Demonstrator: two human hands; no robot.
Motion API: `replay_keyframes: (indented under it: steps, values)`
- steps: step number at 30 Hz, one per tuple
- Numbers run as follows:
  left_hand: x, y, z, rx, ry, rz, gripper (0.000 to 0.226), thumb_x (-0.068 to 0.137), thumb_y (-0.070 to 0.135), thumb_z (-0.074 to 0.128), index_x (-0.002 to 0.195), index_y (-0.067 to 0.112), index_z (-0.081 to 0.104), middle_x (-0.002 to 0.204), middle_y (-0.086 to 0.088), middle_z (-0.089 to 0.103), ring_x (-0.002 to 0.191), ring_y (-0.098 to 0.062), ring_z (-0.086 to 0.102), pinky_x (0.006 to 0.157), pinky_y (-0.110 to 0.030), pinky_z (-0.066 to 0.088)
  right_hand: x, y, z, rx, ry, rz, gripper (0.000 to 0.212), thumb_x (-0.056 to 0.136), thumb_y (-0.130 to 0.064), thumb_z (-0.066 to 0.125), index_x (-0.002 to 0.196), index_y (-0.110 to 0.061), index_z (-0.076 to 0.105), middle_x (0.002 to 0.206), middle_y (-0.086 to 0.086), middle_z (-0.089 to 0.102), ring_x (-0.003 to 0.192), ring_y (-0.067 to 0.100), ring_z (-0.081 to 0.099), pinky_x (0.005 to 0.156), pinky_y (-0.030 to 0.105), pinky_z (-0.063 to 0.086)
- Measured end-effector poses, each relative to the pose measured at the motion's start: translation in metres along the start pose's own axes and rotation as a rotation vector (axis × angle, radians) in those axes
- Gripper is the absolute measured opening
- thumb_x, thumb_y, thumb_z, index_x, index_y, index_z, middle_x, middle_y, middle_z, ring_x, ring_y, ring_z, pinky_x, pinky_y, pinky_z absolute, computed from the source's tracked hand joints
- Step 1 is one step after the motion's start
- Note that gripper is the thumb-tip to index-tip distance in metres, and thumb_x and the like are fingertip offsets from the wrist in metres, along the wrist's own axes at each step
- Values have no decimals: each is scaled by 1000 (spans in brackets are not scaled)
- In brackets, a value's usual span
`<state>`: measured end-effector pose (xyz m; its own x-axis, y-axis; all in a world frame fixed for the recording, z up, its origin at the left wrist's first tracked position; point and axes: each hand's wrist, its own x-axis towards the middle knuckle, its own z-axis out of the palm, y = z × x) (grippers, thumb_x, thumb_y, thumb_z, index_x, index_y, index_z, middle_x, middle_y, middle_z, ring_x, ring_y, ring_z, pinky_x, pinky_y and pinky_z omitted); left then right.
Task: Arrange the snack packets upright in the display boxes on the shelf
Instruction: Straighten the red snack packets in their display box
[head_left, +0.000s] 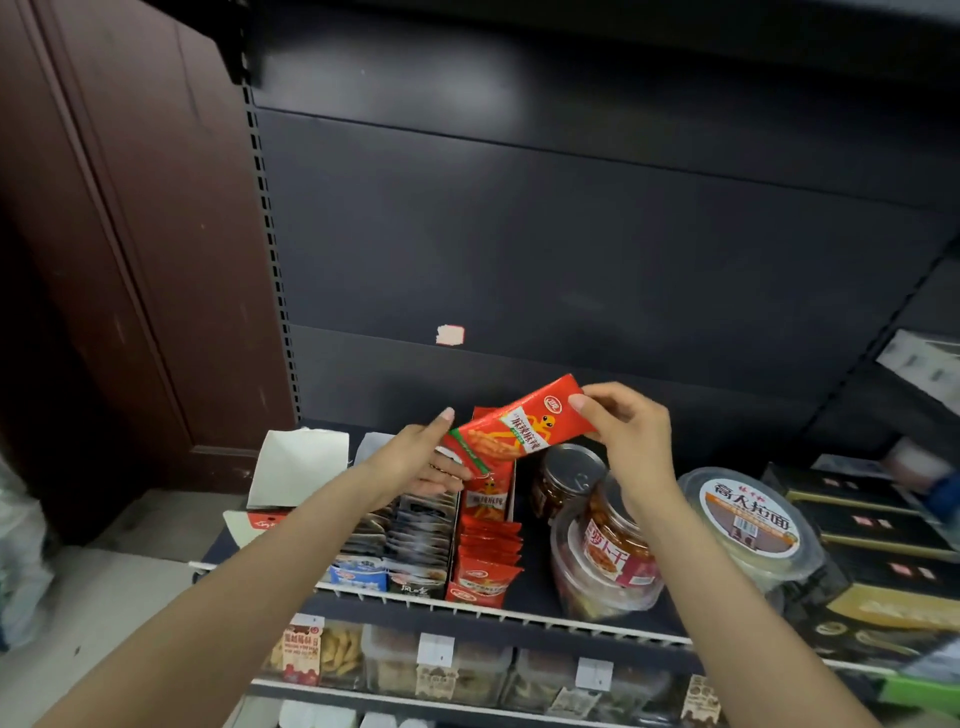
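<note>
1. My right hand (626, 431) pinches the top-right end of the red snack packet (524, 426), thumb on its front, other fingers curled behind.
2. My left hand (426, 457) grips the lower-left end, fingers curled under it, index finger stretched along the edge.
3. Pkt's long axis runs tilted, low at left, high at right, held in the air w/ both hands just above the red display box (485, 551).
4. That box sits right below the pkt's left end; same red packets stand in a row inside, front to back, one upright at the back.
5. Next move, I reckon: swing the right end up so the axis goes vertical, then lower it into the back of the box. Left hand's nearer the slot, so it guides; right hand steers the top.
6. Further out: grey-packet box (410, 535) to the left, a tin can (563, 480) and clear jar (605, 556) to the right, all on the shelf (519, 616).
</note>
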<state>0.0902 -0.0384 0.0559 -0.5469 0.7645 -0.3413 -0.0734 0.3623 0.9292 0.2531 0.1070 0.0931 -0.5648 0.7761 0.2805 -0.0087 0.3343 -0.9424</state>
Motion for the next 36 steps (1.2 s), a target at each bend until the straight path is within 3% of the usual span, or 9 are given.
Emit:
replay_keyframes:
  steps: [4,8,11,14,16,22,28,32,36]
  values:
    - [1,10,-1,-341,-27,-24,35,97,32,50,120,5,49,91,-16,71,83,-18,69,69,-23,56,-1,-2,-5,82,10,-5,13,85,-15,67,83,-27,69,88,-5,70,91,10,66,83,26,54]
    - [1,14,0,-345,-28,115,29,95,6,49,122,-1,57,100,-12,67,89,-14,65,72,-16,55,0,0,-11,24,19,-57,24,86,-10,64,86,-33,70,98,-10,67,101,7,61,87,21,49]
    - [0,16,-1,-425,29,238,30,93,4,52,123,8,56,103,-9,65,94,-15,62,70,-16,54,1,1,-13,101,-81,79,24,93,-12,55,100,-31,68,107,-6,67,101,12,64,87,27,52]
    - [-1,16,-1,-311,149,385,32,92,3,54,119,21,58,105,-5,65,103,-16,60,74,-21,51,-2,1,-13,226,-180,205,23,97,-21,46,111,-23,64,114,1,63,105,16,62,80,25,54]
    - [-5,16,0,-216,205,477,35,92,4,55,118,27,58,106,-4,64,101,-15,62,73,-21,54,-4,2,-13,218,-171,189,22,95,-21,50,111,-20,64,117,2,61,110,16,59,83,28,55]
    - [-12,20,3,-70,259,654,43,91,-1,54,124,27,56,107,-4,62,93,-23,64,81,-32,54,-10,8,-14,137,-209,58,41,89,-3,57,114,-36,57,115,3,60,112,17,58,85,31,55]
    - [-11,16,5,-39,273,692,47,93,-2,50,122,34,54,109,-1,59,95,-16,62,71,-18,54,-16,9,-12,149,-172,16,49,88,-1,59,114,-41,54,114,1,62,112,14,58,89,32,54]
    - [-11,14,6,-61,239,680,48,94,-2,48,124,35,54,111,-3,59,99,-17,62,82,-27,54,-18,8,-14,154,-161,11,49,87,0,59,112,-42,55,111,-2,63,109,12,59,86,27,55]
    - [-10,15,7,-96,239,645,43,94,0,48,124,29,54,105,2,62,96,-13,62,69,-18,52,-20,7,-16,170,-156,33,44,88,-3,59,115,-38,56,112,-3,63,109,11,60,86,26,54]
